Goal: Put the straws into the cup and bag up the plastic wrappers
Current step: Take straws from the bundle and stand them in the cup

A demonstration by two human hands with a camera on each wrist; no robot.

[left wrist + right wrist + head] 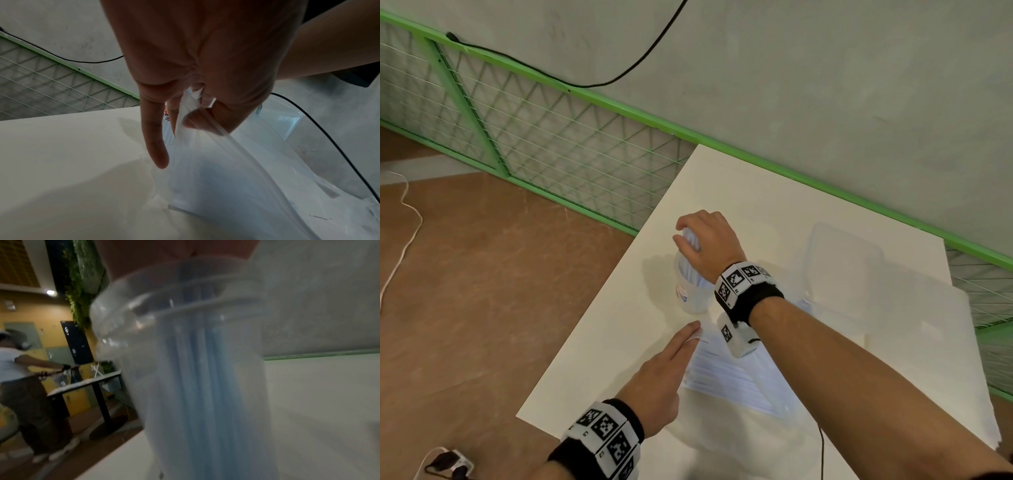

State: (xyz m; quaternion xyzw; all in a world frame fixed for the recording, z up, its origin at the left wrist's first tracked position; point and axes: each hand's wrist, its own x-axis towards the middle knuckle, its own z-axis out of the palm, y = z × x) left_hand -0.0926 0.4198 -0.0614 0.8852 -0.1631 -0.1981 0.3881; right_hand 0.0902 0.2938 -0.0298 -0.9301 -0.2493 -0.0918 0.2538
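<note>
A clear plastic cup stands on the white table near its left edge. My right hand is above it, fingers curled round the tops of a bundle of pale straws that stand in the cup. The right wrist view shows the cup close up, with bluish straws inside. My left hand lies just in front of the cup and pinches the edge of a clear plastic wrapper. In the left wrist view the thumb and fingers pinch that wrapper, and the index finger points down.
A clear zip bag lies flat at the far right of the table. A black cable runs off the near edge. A green mesh fence borders the table. Another person stands at a distant table.
</note>
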